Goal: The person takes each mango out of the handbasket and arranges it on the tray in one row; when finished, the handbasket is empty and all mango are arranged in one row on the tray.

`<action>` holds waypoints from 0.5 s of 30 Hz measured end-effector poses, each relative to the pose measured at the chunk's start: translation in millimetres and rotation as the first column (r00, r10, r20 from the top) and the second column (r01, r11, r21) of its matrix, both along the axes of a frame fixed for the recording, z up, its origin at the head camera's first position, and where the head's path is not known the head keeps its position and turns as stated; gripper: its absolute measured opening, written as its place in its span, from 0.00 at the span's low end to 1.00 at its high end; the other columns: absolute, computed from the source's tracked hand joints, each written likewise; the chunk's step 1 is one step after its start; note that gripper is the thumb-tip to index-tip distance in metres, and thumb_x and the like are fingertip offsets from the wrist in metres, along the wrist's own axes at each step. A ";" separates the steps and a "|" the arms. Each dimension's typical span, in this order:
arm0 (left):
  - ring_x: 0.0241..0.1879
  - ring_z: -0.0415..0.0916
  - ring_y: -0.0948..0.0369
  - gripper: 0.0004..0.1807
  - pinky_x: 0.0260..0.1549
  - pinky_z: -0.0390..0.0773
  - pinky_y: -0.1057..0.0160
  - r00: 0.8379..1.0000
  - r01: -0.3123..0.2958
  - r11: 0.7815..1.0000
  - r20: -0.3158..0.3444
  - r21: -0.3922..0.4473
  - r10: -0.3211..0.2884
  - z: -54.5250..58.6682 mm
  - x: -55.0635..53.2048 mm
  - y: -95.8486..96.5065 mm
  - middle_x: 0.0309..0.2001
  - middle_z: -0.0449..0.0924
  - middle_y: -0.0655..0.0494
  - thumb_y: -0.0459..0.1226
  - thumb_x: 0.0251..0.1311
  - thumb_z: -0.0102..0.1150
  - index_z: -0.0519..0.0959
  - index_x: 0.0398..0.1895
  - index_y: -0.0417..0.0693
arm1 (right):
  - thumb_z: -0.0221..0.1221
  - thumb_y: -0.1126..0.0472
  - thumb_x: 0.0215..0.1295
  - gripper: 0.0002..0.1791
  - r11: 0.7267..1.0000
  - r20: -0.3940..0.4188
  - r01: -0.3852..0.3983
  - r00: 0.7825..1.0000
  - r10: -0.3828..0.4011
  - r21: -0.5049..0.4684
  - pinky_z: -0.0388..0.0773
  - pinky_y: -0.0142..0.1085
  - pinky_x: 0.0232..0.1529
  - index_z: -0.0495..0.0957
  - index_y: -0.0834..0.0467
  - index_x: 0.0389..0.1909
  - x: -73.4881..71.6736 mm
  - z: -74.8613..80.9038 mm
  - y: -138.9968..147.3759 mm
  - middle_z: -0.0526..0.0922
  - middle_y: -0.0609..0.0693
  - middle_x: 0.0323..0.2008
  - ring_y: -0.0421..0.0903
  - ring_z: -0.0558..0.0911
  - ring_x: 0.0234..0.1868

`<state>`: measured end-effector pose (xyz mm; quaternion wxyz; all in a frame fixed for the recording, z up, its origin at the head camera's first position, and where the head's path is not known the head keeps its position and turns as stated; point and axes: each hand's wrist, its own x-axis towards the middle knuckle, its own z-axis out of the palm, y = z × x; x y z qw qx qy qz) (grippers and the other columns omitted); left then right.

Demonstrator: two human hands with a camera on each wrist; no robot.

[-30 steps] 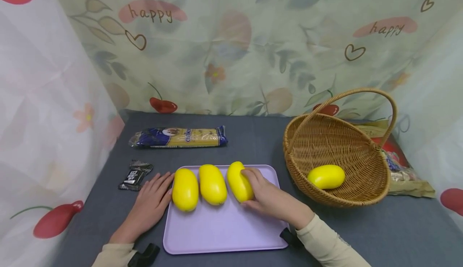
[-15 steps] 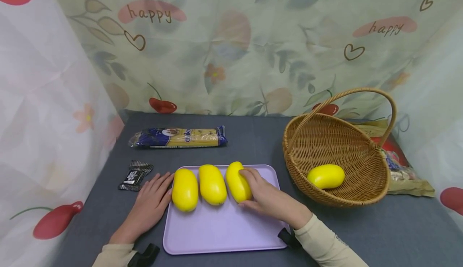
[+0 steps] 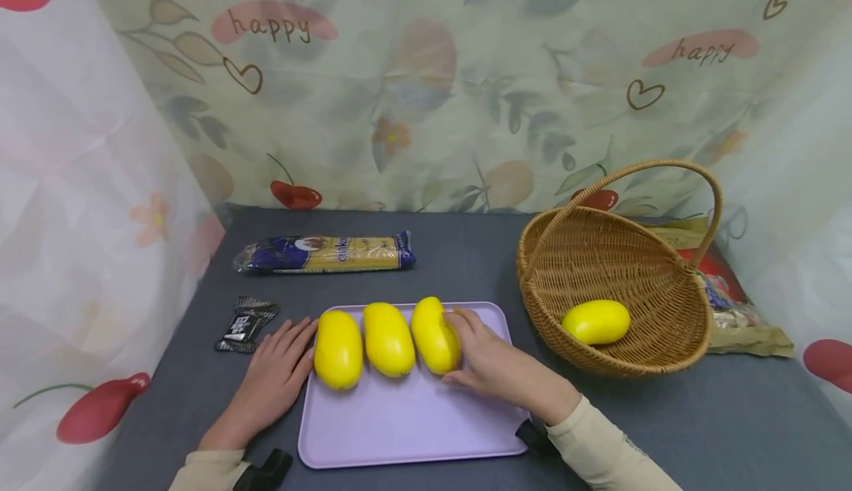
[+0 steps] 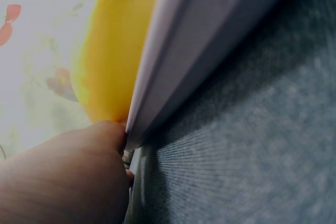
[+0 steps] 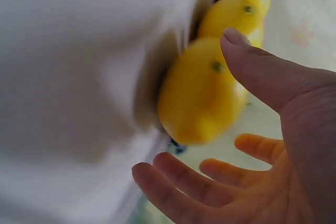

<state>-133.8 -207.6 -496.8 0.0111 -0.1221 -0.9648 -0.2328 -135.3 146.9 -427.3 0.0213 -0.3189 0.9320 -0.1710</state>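
Three yellow mangoes stand in a row across the back of a lilac tray: the left mango, the middle mango and the right mango. My right hand is just to the right of the right mango. In the right wrist view its thumb and fingers are spread apart beside that mango, not gripping it. My left hand lies flat with its fingers straight at the tray's left edge, close to the left mango. A fourth mango lies inside the wicker basket.
A pack of spaghetti lies behind the tray. A small black wrapped packet is near my left fingertips. The basket, with its tall handle, stands right of the tray, and a brown and red bag lies partly hidden behind it.
The right mango has shifted slightly left toward the middle one. My right hand's fingers have loosened from it and a small gap shows. The left hand stays in place.
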 end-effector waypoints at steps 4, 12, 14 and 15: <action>0.73 0.46 0.42 0.30 0.67 0.43 0.34 1.000 0.005 1.000 0.001 -0.001 -0.005 -1.7 -0.4 0.0 0.72 0.58 0.46 0.53 0.74 0.35 0.58 0.74 0.51 | 0.65 0.45 0.59 0.42 0.998 0.003 -0.019 1.000 0.019 0.057 0.76 0.42 0.57 0.59 0.60 0.67 16.8 31.7 16.6 0.63 0.60 0.65 0.52 0.73 0.61; 0.72 0.47 0.42 0.30 0.67 0.43 0.34 1.000 0.001 1.000 -0.008 -0.002 -0.001 -2.1 -0.4 -0.3 0.72 0.59 0.45 0.53 0.74 0.34 0.59 0.73 0.50 | 0.59 0.50 0.66 0.18 0.979 0.083 -0.170 0.983 0.161 0.110 0.78 0.31 0.42 0.71 0.49 0.54 43.6 122.0 80.9 0.76 0.37 0.46 0.33 0.76 0.44; 0.72 0.46 0.41 0.30 0.67 0.43 0.34 1.000 0.002 1.000 -0.005 -0.002 -0.002 -1.4 -0.6 -0.3 0.72 0.58 0.45 0.53 0.74 0.34 0.59 0.73 0.51 | 0.61 0.52 0.65 0.16 0.979 0.068 -0.155 0.987 0.147 0.133 0.78 0.31 0.38 0.73 0.48 0.51 41.2 136.3 100.4 0.77 0.35 0.44 0.32 0.76 0.41; 0.72 0.46 0.41 0.30 0.67 0.43 0.34 1.000 0.001 1.000 -0.002 -0.004 -0.001 -1.3 -0.8 -0.6 0.72 0.58 0.45 0.53 0.74 0.34 0.58 0.73 0.51 | 0.62 0.52 0.63 0.15 0.980 0.067 -0.129 0.990 0.120 0.154 0.77 0.31 0.36 0.74 0.47 0.50 37.8 141.8 109.1 0.76 0.35 0.43 0.31 0.75 0.39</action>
